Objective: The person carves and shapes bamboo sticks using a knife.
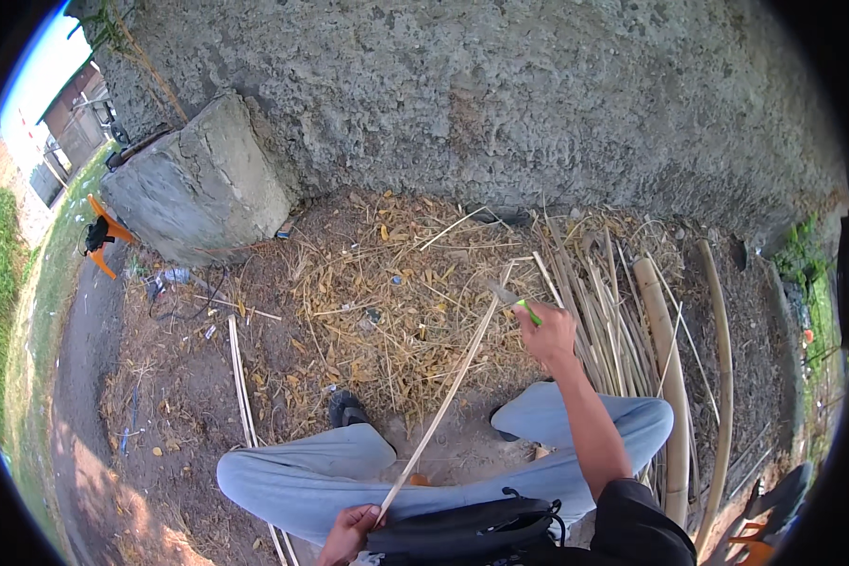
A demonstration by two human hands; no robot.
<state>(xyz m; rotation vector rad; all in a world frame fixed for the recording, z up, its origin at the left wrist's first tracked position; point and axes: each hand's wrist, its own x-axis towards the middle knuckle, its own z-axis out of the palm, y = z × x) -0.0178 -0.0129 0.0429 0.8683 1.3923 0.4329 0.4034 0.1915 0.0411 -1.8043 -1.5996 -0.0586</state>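
The long pale strip [441, 398] runs slantwise over the seated person's lap and on to the ground in front. At the strip's near end, the left hand [349, 531] pinches it between thumb and fingers. Near its far end, the right hand [549, 337] has its fingers curled together around the green handle of a knife [535, 317]. The blade lies against or just over the strip; I cannot tell whether it cuts in.

Right of the strip lies a loose bundle of sticks [599, 325], and further right are a thick pole [671, 377] and a thinner, curved pole [720, 368]. To the left of the strip are a dark shoe [347, 409] and, further off, a pair of narrow sticks [240, 373]. Dry straw [368, 302] and leaves litter the ground beyond the shoe. Past the strip's far end rises a rough grey wall [500, 104], with a concrete block [198, 184] to the left.
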